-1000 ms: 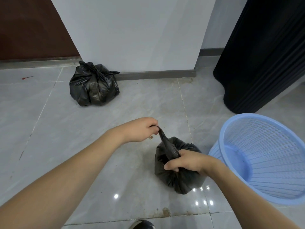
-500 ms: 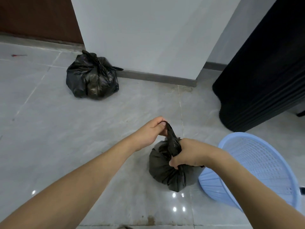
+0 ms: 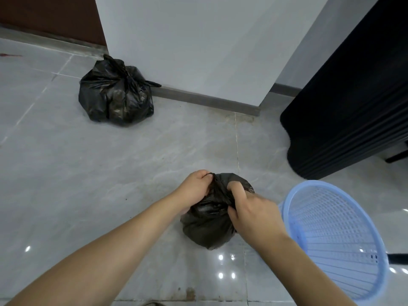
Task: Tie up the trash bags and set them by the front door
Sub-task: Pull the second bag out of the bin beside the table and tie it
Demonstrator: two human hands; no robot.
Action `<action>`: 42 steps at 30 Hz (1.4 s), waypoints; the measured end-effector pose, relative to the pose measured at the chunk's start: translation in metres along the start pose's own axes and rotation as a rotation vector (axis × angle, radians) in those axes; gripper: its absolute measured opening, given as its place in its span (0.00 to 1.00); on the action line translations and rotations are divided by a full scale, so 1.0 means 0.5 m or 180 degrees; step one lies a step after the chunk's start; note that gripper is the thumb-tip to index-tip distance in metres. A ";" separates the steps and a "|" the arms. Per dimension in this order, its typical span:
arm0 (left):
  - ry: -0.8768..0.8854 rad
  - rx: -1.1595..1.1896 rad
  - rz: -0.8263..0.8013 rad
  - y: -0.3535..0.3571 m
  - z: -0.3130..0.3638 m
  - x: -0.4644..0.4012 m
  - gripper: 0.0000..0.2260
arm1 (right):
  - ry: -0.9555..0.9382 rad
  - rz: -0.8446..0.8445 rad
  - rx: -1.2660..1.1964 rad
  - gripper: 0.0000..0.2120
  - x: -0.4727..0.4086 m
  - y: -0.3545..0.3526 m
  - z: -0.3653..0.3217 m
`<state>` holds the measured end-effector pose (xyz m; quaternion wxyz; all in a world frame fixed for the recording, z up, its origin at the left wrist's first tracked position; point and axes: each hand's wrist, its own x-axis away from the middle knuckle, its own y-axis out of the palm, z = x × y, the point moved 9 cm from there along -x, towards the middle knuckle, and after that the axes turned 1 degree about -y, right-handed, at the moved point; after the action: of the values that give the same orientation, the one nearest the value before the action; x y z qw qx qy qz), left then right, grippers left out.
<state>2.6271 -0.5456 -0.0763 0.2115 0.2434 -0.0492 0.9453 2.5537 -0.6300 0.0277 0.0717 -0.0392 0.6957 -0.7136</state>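
Hands on the near bag, knot out of sight

Your left hand and right hand both sit on the near trash bag, which rests on the floor directly in front of you. Left fingers curl round a gathered strip of plastic at the bag's top; right fingers dig into the crumpled neck and clamp it. You cannot tell from this view whether a knot is formed, since your hands cover the neck. The bag's right flank is hidden behind your right wrist.

A second trash bag sits well apart, further off to the left, against the foot of a white wall, its top gathered into a twisted tail. A blue basket lies tipped on its side just beside your right forearm, its lower edge cut off by the frame. At the bottom edge a dark shape is too cropped to identify.

Flooring is glossy grey marbled tile with pale grout lines and bright light spots. A grey skirting board runs along the wall, and a black ribbed object stands at right. Both bags are thin, wrinkled black plastic; the basket is slatted lattice plastic.
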 end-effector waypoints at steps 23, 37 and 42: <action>0.1170 -0.2976 0.0173 -0.054 0.010 0.047 0.15 | 0.1563 -0.1093 -0.3971 0.18 -0.007 0.094 0.029; 0.0857 -0.2538 -0.0027 -0.071 -0.005 0.018 0.15 | 0.1359 -0.0783 -0.3768 0.07 0.004 0.084 0.024; 0.0736 -0.2354 -0.0087 -0.078 0.002 0.004 0.14 | 0.1591 -0.1229 -0.3456 0.01 -0.004 0.092 0.036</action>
<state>2.6425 -0.5095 -0.0748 0.3017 0.0431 -0.3593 0.8821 2.5609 -0.6486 -0.0174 -0.2535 -0.0269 0.9351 -0.2462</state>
